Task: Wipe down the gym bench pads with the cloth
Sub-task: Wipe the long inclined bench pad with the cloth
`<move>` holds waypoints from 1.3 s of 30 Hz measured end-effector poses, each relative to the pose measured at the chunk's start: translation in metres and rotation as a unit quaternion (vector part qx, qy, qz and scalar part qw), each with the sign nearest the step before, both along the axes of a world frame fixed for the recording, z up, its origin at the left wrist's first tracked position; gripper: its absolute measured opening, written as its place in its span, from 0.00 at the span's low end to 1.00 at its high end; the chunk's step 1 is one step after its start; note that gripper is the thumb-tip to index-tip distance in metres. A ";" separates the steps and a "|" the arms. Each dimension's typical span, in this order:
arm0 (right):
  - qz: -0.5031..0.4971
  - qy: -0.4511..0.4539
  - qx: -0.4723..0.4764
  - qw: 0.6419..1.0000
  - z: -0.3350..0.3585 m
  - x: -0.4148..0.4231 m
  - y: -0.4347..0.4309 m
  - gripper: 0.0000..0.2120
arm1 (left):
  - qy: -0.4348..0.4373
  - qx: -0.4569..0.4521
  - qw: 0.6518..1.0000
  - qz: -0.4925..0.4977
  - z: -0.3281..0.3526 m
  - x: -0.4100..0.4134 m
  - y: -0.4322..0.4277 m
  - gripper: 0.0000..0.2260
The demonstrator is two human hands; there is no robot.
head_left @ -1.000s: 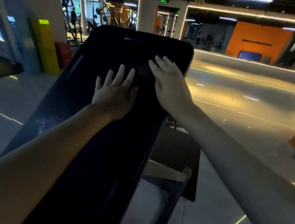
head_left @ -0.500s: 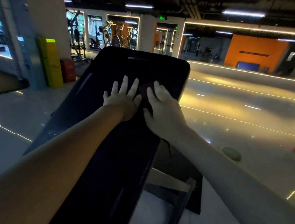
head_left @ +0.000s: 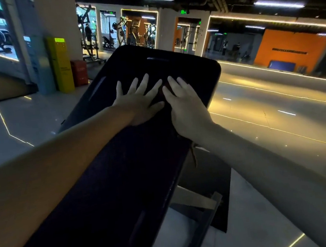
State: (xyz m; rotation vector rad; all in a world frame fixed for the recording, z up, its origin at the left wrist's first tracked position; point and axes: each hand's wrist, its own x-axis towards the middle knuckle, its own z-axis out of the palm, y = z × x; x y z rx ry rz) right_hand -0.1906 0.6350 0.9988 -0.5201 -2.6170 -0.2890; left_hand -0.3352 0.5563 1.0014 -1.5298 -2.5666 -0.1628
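One long black bench pad (head_left: 123, 178) slopes away from the viewer in a dim gym. Two bare hands press on it near its far end, the left hand (head_left: 137, 104) flat with fingers spread wide and the right hand (head_left: 186, 108) flat with fingers straight. One dark cloth (head_left: 160, 95), hard to make out, lies between and partly under them; it looks thin, soft and light, likely to bunch on the smooth, firm pad, so flat palm pressure probably suits it best.

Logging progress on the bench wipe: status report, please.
Left hand and right hand flat, fingers straight, on the pad near its top. Dark cloth shows between them. Nothing seen blocking the pad.
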 end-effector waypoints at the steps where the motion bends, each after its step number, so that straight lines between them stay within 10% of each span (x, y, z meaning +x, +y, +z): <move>1: -0.009 -0.003 0.002 1.000 0.009 -0.008 0.006 0.29 | -0.016 0.014 1.000 -0.002 0.003 -0.005 0.004 0.29; 8: -0.059 -0.021 0.018 0.998 0.056 -0.069 0.041 0.30 | -0.040 0.168 0.985 0.017 -0.016 -0.013 0.030 0.29; 22: 0.060 -0.095 -0.016 0.993 0.040 0.029 0.055 0.28 | -0.066 0.167 0.984 0.003 -0.009 -0.015 0.022 0.31; 39: 0.077 -0.090 0.009 0.993 0.092 -0.157 0.075 0.22 | -0.079 0.246 0.965 0.046 -0.022 -0.030 0.036 0.41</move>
